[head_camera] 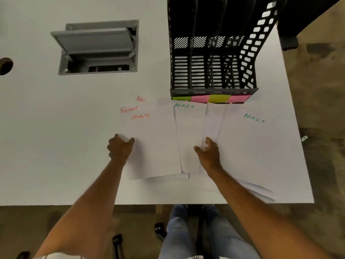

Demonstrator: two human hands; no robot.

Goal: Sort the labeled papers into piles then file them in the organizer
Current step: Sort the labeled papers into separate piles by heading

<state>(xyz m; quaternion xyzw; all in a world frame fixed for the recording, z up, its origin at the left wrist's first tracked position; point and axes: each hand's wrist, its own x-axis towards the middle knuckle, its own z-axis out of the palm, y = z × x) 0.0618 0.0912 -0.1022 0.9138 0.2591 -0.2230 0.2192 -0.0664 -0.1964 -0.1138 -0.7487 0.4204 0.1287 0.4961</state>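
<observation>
Several white papers lie fanned out on the white table [56, 146]. The left sheet [155, 143] reads SPORTS in orange, with sheets marked FINANCE [129, 109] peeking out beneath it. A middle sheet [188, 131] and the far right sheet [257, 146] read ADMIN in green. My left hand [119, 146] rests on the left edge of the SPORTS sheet, fingers apart. My right hand [209, 152] sits with fingers spread at the edge of a sheet between the two ADMIN papers. A black slotted organizer [214, 71] stands behind the papers, with green and pink sticky labels [211, 99] on its front.
A grey cable hatch [97, 47] with its lid raised is set into the table at the back left. A round hole [5, 65] lies at the far left. The table's right edge runs near the ADMIN sheet. My knees and a chair base show below the front edge.
</observation>
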